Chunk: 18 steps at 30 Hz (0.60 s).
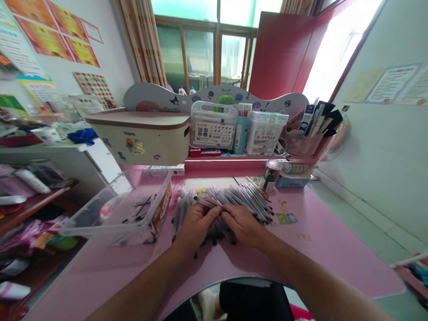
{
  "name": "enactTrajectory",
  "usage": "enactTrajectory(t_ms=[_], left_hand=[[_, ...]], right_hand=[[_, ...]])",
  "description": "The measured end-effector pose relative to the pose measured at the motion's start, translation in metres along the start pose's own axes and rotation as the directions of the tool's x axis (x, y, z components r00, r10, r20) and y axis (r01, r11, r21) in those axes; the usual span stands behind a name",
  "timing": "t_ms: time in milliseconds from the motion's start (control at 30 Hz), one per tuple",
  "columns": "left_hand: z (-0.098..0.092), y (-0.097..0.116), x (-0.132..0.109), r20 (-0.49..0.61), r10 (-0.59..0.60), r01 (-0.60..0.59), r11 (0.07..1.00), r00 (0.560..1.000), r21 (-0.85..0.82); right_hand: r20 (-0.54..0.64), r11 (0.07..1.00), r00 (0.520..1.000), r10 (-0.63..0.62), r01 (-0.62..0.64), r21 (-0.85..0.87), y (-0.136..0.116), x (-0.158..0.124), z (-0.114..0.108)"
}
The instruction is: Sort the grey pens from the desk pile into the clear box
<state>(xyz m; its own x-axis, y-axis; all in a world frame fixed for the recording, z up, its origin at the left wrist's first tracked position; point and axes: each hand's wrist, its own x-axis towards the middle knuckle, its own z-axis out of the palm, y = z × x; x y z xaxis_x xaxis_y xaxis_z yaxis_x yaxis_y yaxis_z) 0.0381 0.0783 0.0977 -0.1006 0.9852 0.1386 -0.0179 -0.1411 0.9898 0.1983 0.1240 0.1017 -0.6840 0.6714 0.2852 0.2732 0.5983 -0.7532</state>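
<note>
A wide heap of slim, clear-grey pens (249,198) with dark ends lies on the pink desk in front of me. My left hand (195,223) is closed over the middle of the heap, its thumb and fingers pinching a pale pen (207,203). Right beside it, my right hand (243,224) is also closed, with thumb and fingertips meeting the left hand's at the near end of that pen. The fingers partly cover this end, so its detail is hidden. More pens lie beneath both hands.
Left of the heap is a clear plastic box (92,230) holding a few dark pen parts. Behind stand a lidded cream bin (154,142), a clear carry case (214,127), marker packs (266,133) and a pen holder (302,143). A transparent jar (270,174) stands at back right.
</note>
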Motion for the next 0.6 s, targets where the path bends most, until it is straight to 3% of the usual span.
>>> enactTrajectory(t_ms=[600], left_hand=[[0.0026, -0.0004, -0.0021, 0.01, -0.013, 0.014, 1.0, 1.0, -0.028]], right_hand=[[-0.018, 0.999, 1.0, -0.017, 0.017, 0.027, 0.0, -0.0026, 0.0034]])
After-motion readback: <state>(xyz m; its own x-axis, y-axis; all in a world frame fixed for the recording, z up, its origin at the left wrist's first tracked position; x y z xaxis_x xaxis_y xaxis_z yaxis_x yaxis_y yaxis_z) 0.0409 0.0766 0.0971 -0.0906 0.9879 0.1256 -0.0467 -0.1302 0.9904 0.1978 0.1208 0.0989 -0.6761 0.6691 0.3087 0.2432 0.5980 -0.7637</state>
